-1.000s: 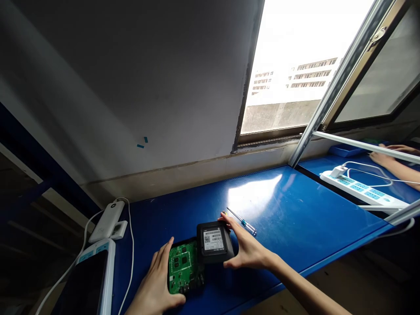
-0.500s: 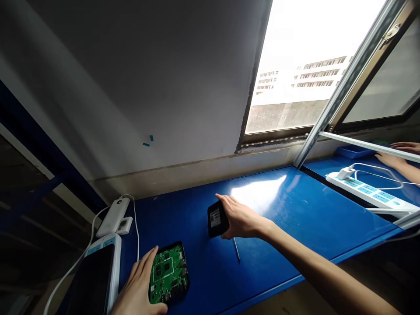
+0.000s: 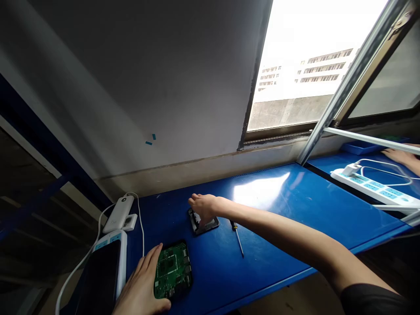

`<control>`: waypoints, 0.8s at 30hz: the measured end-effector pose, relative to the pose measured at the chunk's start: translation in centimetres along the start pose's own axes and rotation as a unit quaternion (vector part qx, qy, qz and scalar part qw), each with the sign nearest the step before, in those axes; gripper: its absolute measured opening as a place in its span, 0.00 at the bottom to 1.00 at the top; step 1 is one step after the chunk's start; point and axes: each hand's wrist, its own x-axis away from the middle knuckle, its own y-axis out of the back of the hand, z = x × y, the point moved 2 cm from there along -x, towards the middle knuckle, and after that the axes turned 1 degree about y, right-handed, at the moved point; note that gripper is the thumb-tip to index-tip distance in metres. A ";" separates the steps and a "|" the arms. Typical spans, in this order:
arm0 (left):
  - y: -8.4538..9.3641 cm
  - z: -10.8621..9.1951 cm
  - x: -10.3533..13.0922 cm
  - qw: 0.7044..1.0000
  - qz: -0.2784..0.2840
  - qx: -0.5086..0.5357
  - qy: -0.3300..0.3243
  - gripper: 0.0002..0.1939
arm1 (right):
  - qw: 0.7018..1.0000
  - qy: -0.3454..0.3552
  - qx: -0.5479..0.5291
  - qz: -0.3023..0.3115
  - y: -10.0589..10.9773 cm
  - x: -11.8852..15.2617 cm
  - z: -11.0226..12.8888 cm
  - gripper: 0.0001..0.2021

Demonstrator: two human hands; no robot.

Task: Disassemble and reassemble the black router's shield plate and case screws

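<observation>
Circuit board [image 3: 173, 267], green and squarish, sits in a shallow black case [image 3: 187, 291] on the glossy blue metal-look tabletop [image 3: 262, 271], and there's the left hand [image 3: 139, 284] tight against its left side, thumb and fingers spread wide, holding the edge between them. Over to the right hand [image 3: 205, 206]: it's beyond the board and a little to its right, arm stretched right across, fingers bent down over a thin dark cover with a paler inner face [image 3: 206, 228]. The fingertips are hidden, so whether they pinch that cover or merely rest on it, I cannot tell. The cover itself lies low over the table, well apart from the board, its inner side up.

Right of the board, a slim screwdriver with a black-and-yellow handle and a steel shaft [image 3: 238, 240] lies with its tip toward the near edge, its handle end partly behind the forearm. Left of the board, a white power strip with light-blue sockets [image 3: 122, 249] carries a flat black phone-like slab [image 3: 100, 280]; beyond, a rounded white power bank [image 3: 118, 213] trails a white cable [image 3: 141, 227]. Far right of the board, a co-worker's hand [image 3: 395, 154] shows past a blue plastic tray [image 3: 359, 147].
</observation>
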 end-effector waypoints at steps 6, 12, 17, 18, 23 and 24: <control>-0.1 0.6 0.4 0.997 -0.059 0.050 -0.014 0.61 | 0.993 -0.095 -0.039 -0.061 -1.0 4.6 -4.7 0.32; 0.3 -2.6 -1.5 0.997 -0.049 0.041 -0.039 0.55 | 0.950 -0.271 -0.068 -0.136 -3.8 9.1 -7.3 0.18; 1.0 -8.3 -5.6 0.992 -0.065 0.000 -0.107 0.56 | 0.922 -0.355 -0.092 -0.123 -7.1 9.9 -6.8 0.18; 1.2 -9.1 -6.6 0.992 -0.064 -0.005 -0.111 0.57 | 0.922 -0.355 -0.099 -0.120 -7.6 9.8 -6.6 0.17; 1.8 -11.1 -11.1 0.987 -0.033 -0.028 -0.156 0.67 | 0.918 -0.349 -0.132 -0.135 -9.1 9.3 -5.9 0.11; 1.8 -11.2 -11.7 0.986 -0.026 -0.031 -0.163 0.69 | 0.916 -0.348 -0.139 -0.142 -9.2 9.2 -5.8 0.10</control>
